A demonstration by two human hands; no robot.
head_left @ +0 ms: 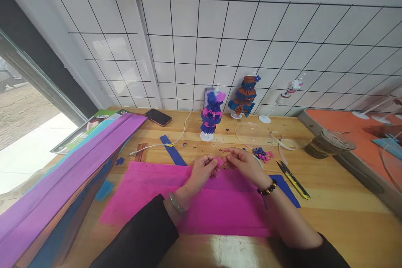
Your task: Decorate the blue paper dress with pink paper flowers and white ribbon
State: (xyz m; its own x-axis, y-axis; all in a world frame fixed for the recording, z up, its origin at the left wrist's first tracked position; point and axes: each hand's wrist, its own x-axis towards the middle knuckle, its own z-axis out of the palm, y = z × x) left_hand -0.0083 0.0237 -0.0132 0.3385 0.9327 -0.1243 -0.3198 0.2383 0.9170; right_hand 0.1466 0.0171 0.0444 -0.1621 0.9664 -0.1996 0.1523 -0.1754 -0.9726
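We note a wooden worktop (345, 201) against a white tiled wall (220, 37) with dark grout. At left, a dark-framed window (37, 79) admits daylight; we see pavement (19, 109) outside.

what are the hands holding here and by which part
Both hands pinch one small pink paper piece between them: the left hand grips its left edge, the right hand its right edge, above the pink crepe sheet.

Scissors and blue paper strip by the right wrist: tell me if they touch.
Cannot tell. In the head view the scissors lie close beside the blue paper, but no gap or overlap shows plainly.
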